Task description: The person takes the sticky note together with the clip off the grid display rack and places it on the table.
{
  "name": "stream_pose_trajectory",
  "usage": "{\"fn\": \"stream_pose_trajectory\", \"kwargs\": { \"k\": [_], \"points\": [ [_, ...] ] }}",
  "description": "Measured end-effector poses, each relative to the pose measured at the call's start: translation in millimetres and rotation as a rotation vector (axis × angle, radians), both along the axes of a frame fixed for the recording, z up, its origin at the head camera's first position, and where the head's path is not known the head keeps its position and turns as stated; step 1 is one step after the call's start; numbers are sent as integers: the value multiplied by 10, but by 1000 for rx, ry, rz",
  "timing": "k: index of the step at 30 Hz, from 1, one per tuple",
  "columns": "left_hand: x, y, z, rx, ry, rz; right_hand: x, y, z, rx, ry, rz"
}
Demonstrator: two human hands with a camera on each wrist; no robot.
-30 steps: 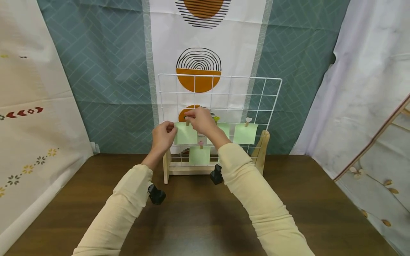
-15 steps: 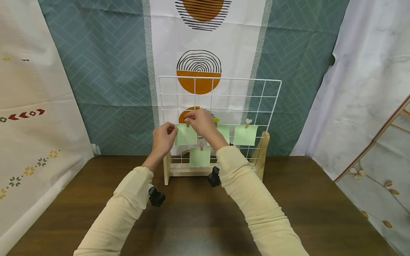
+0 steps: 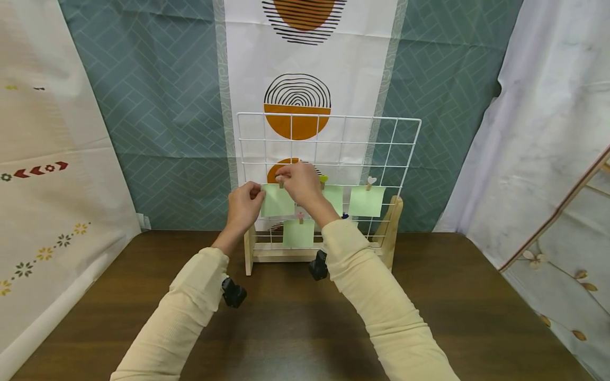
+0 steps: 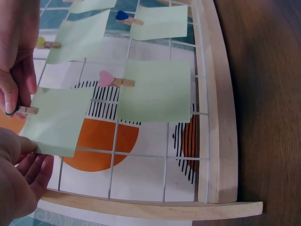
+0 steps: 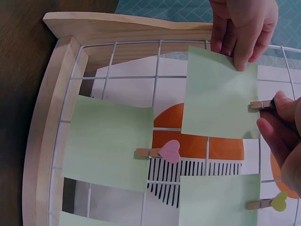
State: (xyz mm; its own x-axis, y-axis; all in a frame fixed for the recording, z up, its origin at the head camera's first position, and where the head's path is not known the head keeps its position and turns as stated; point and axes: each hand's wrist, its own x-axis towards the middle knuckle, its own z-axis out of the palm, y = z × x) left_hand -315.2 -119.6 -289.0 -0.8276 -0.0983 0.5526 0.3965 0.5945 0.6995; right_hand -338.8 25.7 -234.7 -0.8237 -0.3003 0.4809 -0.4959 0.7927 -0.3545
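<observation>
A white wire grid (image 3: 362, 143) stands in a wooden stand (image 3: 393, 222) at the back of the brown table. My left hand (image 3: 256, 196) pinches the left edge of a pale green paper note (image 3: 276, 202) held against the grid. My right hand (image 3: 283, 178) pinches a small wooden clothespin (image 3: 281, 183) at the note's top edge. The right wrist view shows the same note (image 5: 221, 94), with the left hand's fingers (image 5: 242, 28) on its corner and the clothespin (image 5: 261, 104) at its edge. The left wrist view has the note (image 4: 59, 122) and clothespin (image 4: 26, 110) too.
Three more green notes hang on the grid: one (image 3: 366, 201) on a white heart clip, one (image 3: 333, 194) on a yellow clip, and a lower one (image 3: 298, 233) on a pink heart clip (image 4: 106, 78). Patterned cloths hang behind and on both sides.
Both hands stay on the note and clothespin. Only the head view has shifted slightly.
</observation>
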Motion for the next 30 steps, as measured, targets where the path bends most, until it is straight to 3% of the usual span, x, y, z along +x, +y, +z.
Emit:
{"fn": "stream_pose_trajectory", "kwargs": {
  "k": [12,22,30],
  "points": [
    [-15,-15,-19,6,-8,-16,32,40,48,-51,78,18],
    [13,-44,-20,68,-64,-26,121,156,30,-234,-22,130],
    [27,-75,-63,89,-70,-51,190,278,-57,-285,-90,170]
  ]
}}
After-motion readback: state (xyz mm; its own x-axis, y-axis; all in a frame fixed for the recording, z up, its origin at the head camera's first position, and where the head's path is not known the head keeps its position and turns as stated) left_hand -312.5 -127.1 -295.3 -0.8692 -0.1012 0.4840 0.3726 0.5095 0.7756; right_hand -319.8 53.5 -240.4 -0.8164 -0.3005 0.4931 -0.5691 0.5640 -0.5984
